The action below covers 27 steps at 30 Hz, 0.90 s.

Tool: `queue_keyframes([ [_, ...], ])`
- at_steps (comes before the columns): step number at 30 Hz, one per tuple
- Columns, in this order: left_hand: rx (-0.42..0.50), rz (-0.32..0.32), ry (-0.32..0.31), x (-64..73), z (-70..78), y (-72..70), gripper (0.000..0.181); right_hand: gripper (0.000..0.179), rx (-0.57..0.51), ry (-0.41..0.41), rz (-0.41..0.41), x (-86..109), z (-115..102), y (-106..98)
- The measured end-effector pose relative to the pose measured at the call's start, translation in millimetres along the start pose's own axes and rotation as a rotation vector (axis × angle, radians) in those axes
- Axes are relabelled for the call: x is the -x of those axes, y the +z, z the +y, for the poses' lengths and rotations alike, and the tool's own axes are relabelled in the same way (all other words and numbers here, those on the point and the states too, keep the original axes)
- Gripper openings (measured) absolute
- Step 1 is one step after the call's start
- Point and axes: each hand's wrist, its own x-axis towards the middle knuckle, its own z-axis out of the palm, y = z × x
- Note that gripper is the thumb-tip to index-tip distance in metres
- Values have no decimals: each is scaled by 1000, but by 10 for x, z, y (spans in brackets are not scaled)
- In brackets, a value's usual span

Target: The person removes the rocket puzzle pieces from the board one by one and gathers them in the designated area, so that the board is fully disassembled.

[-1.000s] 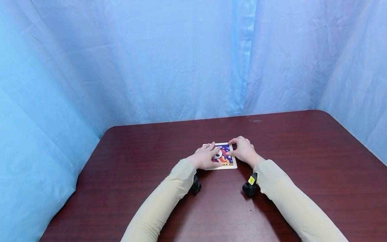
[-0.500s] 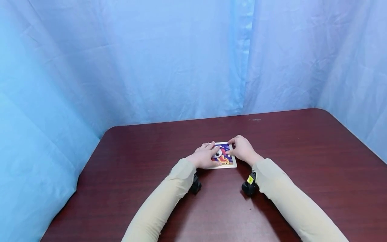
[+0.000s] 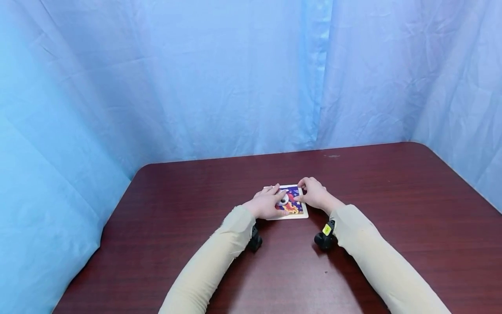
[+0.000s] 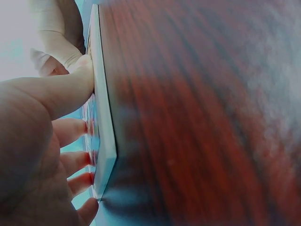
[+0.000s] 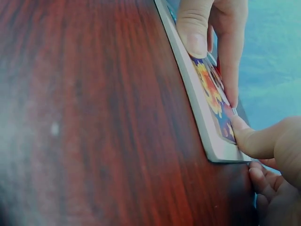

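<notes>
A white-framed picture board lies flat on the table, its colourful picture of purple sky, stars and orange flames set inside the rim. My left hand spreads over its left part, fingertips and thumb resting on the picture and covering much of it. My right hand holds the board's right side. The right thumb presses on the picture near the corner, and the other fingers curl down beside the rim. In the left wrist view the board's pale near edge shows, with my left thumb across it.
The dark red wooden table spreads around the board. Light blue curtains hang behind it and along both sides. A small black camera with a yellow label sits at my right wrist, another black camera at my left.
Both hands and the board stay in nearly the same place; my right fingers shift only slightly at the board's right edge.
</notes>
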Motion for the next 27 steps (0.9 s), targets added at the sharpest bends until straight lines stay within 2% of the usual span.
queue_keyframes([
  [7, 0, -3, -3, 11, -9, -16, 71, 40, -11, -62, 48, 10, 25, 47],
  [27, -15, -7, -1, 15, 8, -5, 72, 45, -2, -104, 74, 41, 96, 52],
])
